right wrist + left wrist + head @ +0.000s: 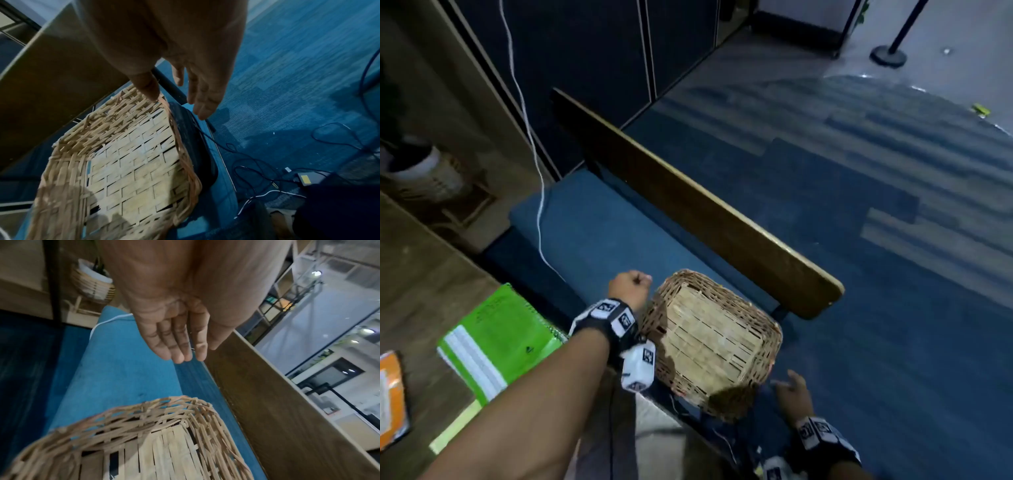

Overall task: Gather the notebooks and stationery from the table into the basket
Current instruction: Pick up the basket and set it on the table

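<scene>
The empty basket (709, 346) sits between both empty hands, left hand (631, 286) and right hand (792, 394), each with fingers (179, 344) released, while the green notebook (498, 339) lies on the tabletop (421, 284) nearer the left hand.

Head cam looks steeply down from above; both wrist cams look along the palms, close in. All three share the basket (709, 346) on the blue bench (599, 240).

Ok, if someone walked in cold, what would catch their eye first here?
Probably the empty woven basket on the blue bench seat, with the left hand and right hand hovering open at either side of it. Next, the bright green notebook lying on the wooden table at left.
</scene>
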Motion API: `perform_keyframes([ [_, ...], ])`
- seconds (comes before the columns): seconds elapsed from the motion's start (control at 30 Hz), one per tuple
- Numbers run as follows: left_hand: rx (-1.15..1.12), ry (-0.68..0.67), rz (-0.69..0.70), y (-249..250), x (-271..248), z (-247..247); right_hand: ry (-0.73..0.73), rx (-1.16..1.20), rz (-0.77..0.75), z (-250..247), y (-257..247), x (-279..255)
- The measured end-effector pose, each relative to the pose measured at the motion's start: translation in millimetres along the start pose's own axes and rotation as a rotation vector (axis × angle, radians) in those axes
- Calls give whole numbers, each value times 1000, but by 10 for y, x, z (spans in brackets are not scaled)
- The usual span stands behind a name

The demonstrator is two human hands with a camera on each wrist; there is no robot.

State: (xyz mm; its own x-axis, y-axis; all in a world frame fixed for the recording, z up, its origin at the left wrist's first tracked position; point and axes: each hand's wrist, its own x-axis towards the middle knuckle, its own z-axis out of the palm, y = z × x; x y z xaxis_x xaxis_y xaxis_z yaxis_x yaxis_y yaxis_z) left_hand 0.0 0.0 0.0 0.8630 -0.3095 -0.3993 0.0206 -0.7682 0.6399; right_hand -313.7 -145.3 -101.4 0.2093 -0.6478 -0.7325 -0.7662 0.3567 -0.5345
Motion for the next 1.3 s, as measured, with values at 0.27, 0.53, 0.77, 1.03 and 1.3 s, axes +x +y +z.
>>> perform_keyframes([
  [0.27,295,-328,-179,-251,600,431,-127,25,49,194,-77,522],
  [0.53,350,-484,-135,-246,594,509,-109,-70,66,167,-223,684],
  [0.77,77,-351,-84,-21,173,105,5,-199,-75,-248,-429,331],
  [1.03,-311,-164,174,83,-932,-917,-196,-61,-320,-713,-1064,-974],
  [1.3,-68,-46,207,-532,-1951,-1431,-484,-111,-109,-634,-846,-2088],
])
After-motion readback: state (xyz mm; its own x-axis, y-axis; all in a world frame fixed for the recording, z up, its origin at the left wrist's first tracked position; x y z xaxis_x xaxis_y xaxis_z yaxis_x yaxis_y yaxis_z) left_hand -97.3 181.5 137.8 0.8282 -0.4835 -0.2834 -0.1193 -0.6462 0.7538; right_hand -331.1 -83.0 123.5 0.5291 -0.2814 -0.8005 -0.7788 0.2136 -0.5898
